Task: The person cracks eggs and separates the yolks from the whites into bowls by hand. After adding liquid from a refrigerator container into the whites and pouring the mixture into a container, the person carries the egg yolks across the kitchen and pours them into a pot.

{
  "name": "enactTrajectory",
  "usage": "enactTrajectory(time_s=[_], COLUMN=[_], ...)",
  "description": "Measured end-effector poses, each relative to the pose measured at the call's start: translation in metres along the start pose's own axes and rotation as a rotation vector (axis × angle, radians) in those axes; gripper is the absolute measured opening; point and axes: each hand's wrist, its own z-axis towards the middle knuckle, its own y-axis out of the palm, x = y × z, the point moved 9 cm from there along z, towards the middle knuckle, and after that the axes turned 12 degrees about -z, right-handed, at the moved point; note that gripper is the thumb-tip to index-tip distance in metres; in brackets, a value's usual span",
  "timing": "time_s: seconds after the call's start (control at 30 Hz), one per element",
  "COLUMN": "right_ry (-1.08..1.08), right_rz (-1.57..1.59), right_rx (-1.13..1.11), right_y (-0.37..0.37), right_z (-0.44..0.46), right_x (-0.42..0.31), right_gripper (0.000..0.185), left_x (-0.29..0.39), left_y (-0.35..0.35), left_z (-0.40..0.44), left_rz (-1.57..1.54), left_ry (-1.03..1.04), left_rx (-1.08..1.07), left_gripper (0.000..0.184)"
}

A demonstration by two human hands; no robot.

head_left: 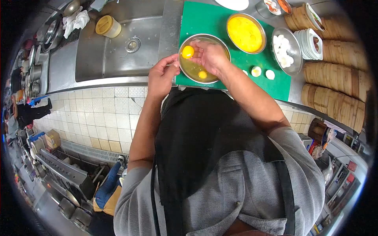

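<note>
Presently, the right hand [212, 57], fingers spread, is beside an egg yolk [187, 52] in the steel bowl [204, 82], near the green cutting board [275, 84]'s front edge. The left hand [160, 76] is at the bowl's rim; whether pinching, I cannot tell. Leftward, the sink [106, 59] gives open room.

The right hand [212, 57] covers the right part of the steel bowl [199, 82]. Whether the left hand [162, 72] touches the bowl's rim cannot be told. A white plate [232, 3] is cut off at the far edge; the grey shirt [220, 200] runs off the near one. At left, a person in dark trousers [33, 111] is small and blurred. Bamboo steamers [334, 76] fade into darkness at right.
</note>
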Motion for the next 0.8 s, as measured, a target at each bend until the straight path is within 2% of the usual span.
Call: enactTrajectory(time_s=[0.13, 0.43, 0.5, 0.8], right_ry=[-0.010, 0.020, 0.020, 0.000], right_rz=[-0.040, 0.035, 0.070, 0.145], right_rx=[0.049, -0.078, -0.187, -0.282], right_y=[0.000, 0.013, 0.017, 0.026], right_z=[0.002, 0.003, 0.008, -0.014], right_x=[0.006, 0.011, 0.013, -0.009], right_gripper=[0.025, 0.027, 0.028, 0.028], left_x=[0.000, 0.002, 0.001, -0.001], left_y=[0.000, 0.001, 0.000, -0.001], left_z=[-0.001, -0.002, -0.002, -0.001], left_rz=[-0.007, -0.035, -0.025, -0.043], left_ry=[-0.007, 0.001, -0.004, -0.008], left_rx=[-0.001, 0.011, 0.010, 0.000], left_gripper=[0.033, 0.033, 0.033, 0.033])
